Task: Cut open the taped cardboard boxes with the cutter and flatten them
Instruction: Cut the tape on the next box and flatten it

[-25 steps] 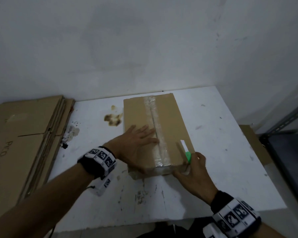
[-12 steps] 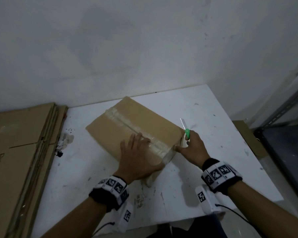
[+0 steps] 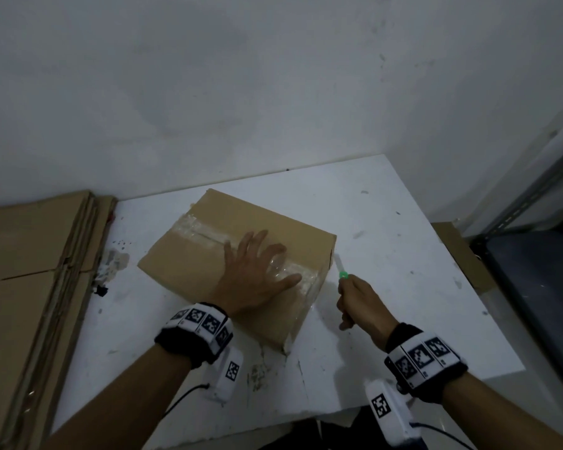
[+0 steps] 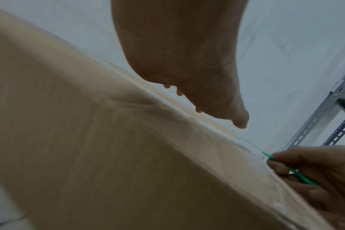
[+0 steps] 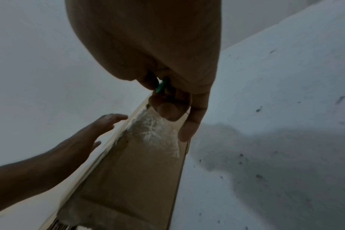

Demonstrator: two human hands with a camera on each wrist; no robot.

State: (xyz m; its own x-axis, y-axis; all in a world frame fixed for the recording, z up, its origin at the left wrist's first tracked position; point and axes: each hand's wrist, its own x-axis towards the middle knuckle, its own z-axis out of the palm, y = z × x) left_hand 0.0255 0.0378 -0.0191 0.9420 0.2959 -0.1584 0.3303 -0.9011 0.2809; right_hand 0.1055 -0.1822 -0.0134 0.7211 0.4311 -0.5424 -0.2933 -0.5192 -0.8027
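A brown cardboard box [image 3: 208, 241] sealed with clear tape [image 3: 205, 230] lies turned at an angle on the white table [image 3: 387, 254]. My left hand [image 3: 257, 271] lies flat on its top over the tape, fingers spread. My right hand [image 3: 355, 297] grips a green-and-white cutter [image 3: 341, 269] just off the box's right end, blade near the end face. The left wrist view shows the box top [image 4: 108, 155], the left hand [image 4: 187, 62] and the cutter [image 4: 289, 171]. The right wrist view shows the right hand [image 5: 167, 87] on the cutter [image 5: 160, 87] above the taped end face [image 5: 140, 155].
A stack of flattened cardboard [image 3: 30, 287] lies along the table's left side. A grey metal shelf [image 3: 533, 271] stands at the right, with a cardboard piece [image 3: 468, 258] beside it. The wall is close behind the table.
The box has been turned counter-clockwise on the table, with my left hand staying flat on its top. My right hand with the cutter has drawn back slightly from the box's right end.
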